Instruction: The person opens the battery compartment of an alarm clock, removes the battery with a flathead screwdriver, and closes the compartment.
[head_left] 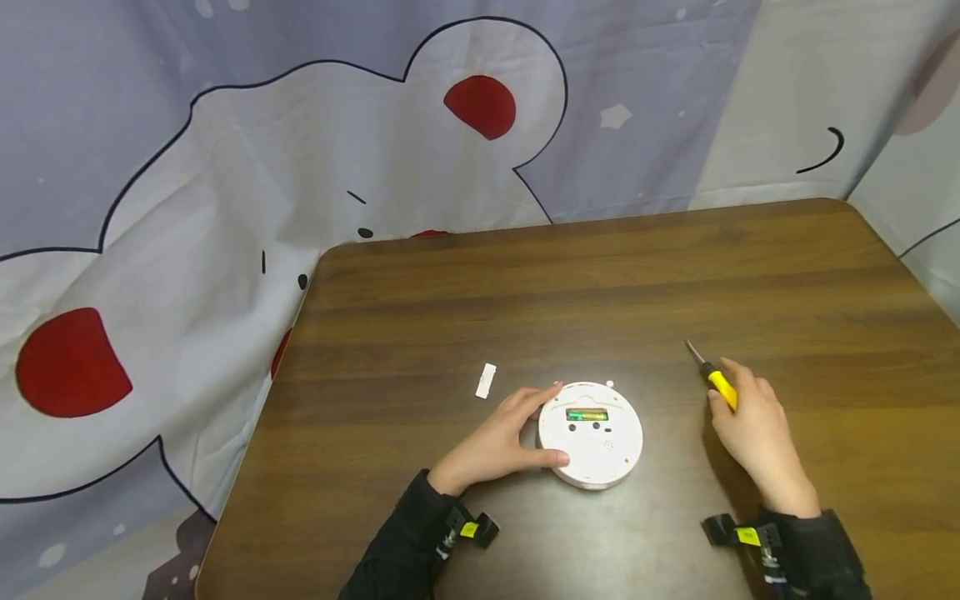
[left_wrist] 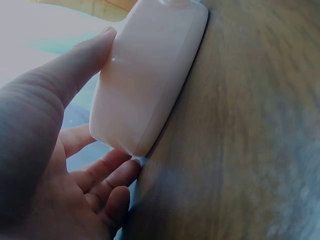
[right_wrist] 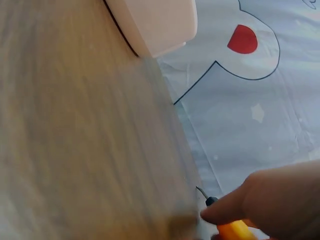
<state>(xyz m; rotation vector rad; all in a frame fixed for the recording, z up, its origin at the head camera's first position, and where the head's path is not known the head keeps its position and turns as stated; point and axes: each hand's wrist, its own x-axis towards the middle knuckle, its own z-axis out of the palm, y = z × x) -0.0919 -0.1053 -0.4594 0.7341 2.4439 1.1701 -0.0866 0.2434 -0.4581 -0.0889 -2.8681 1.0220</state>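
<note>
Gripping the white disc edgewise: left hand, thumb outstretched.

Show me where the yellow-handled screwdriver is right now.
In the head view, the yellow-handled screwdriver is held in the right hand, to the right of the round white device.

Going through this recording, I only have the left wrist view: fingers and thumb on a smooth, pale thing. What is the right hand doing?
Observer: The right hand holds a yellow-handled screwdriver, as the head view shows.
Operator: And what shows on the upper face of the pale thing?
Observer: A green battery in an uncovered slot; the thing is a white round device.
</note>
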